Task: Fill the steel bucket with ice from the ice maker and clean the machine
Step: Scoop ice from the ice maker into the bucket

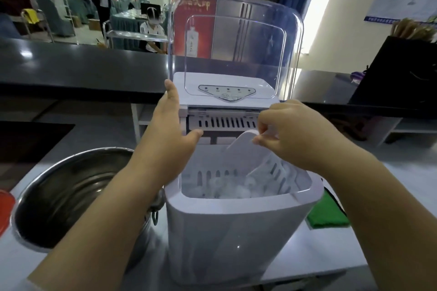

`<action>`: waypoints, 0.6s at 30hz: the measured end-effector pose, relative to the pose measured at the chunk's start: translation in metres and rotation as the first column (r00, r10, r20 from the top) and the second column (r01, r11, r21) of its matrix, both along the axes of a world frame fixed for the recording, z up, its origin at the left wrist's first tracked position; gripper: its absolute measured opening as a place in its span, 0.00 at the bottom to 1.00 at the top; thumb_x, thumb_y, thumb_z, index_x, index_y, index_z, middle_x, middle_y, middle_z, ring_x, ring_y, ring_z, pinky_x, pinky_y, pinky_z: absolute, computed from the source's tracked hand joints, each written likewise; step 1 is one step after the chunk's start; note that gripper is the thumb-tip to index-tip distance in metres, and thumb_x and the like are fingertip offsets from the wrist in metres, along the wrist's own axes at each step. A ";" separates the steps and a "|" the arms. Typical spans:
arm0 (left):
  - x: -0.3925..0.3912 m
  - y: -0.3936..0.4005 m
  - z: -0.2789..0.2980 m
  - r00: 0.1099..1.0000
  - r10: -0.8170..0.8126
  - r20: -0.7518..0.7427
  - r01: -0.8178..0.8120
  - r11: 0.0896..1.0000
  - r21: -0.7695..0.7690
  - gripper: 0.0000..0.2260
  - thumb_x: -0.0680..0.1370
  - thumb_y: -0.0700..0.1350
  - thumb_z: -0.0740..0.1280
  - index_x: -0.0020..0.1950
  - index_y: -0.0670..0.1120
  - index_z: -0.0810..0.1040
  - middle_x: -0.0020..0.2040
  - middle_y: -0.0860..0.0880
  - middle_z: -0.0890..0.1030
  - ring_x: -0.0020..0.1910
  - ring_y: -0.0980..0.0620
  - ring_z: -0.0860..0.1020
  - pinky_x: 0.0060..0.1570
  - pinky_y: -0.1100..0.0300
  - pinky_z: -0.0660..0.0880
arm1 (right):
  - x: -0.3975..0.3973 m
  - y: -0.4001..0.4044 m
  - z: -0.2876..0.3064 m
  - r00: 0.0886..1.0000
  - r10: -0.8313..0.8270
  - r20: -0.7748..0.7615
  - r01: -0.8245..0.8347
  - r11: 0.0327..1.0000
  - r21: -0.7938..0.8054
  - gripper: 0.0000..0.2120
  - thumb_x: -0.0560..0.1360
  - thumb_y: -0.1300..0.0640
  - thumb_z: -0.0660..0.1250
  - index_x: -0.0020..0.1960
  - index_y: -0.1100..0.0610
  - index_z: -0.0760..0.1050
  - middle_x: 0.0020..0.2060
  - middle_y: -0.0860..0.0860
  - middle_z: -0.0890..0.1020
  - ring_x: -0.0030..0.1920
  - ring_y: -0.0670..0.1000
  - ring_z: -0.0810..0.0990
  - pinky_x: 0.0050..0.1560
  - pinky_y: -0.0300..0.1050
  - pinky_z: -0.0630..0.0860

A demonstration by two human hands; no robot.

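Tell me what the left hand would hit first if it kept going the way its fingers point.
Probably the raised clear lid: the left hand has its fingertips already at the lid's left edge, though depth there is hard to judge.

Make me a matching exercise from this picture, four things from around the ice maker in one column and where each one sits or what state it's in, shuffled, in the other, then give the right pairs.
Things:
1. steel bucket
2. clear lid
3. green cloth
4. ice scoop

Places or states:
A. pinched at its handle by the right hand
B. lying on the counter to the right of the ice maker
C. standing empty to the left of the ice maker
D. raised upright, the left hand at its edge

Pairs: 1-C, 2-D, 3-B, 4-A
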State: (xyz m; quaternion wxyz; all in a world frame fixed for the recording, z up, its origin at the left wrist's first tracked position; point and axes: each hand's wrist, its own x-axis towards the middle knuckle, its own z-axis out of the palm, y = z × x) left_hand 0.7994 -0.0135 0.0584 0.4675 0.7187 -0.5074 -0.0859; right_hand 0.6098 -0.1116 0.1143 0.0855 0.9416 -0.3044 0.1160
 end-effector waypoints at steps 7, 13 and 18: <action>0.001 0.001 0.000 1.000 -0.009 -0.028 0.009 1.000 -0.006 0.42 0.78 0.45 0.66 0.75 0.58 0.34 0.78 0.56 0.51 0.75 0.56 0.52 0.63 0.64 0.52 | 0.024 0.001 -0.012 0.988 0.028 -0.152 0.000 0.984 0.177 0.08 0.75 0.45 0.66 0.44 0.49 0.72 0.46 0.46 0.75 0.48 0.50 0.73 0.48 0.48 0.75; 0.001 0.002 0.000 0.999 -0.020 -0.045 0.019 1.000 -0.018 0.41 0.79 0.45 0.65 0.75 0.59 0.35 0.78 0.57 0.51 0.75 0.57 0.52 0.64 0.64 0.52 | 0.031 -0.001 -0.022 0.982 -0.029 -0.187 0.080 0.960 0.270 0.11 0.78 0.43 0.60 0.46 0.50 0.71 0.44 0.47 0.75 0.46 0.50 0.73 0.44 0.45 0.69; 0.003 0.002 -0.001 0.997 -0.040 -0.064 0.038 0.999 -0.031 0.39 0.79 0.45 0.63 0.75 0.59 0.35 0.78 0.57 0.50 0.75 0.56 0.53 0.68 0.60 0.54 | 0.042 0.004 -0.036 0.970 -0.066 -0.233 0.162 0.893 0.421 0.16 0.79 0.43 0.57 0.46 0.54 0.74 0.41 0.50 0.77 0.43 0.52 0.74 0.42 0.46 0.69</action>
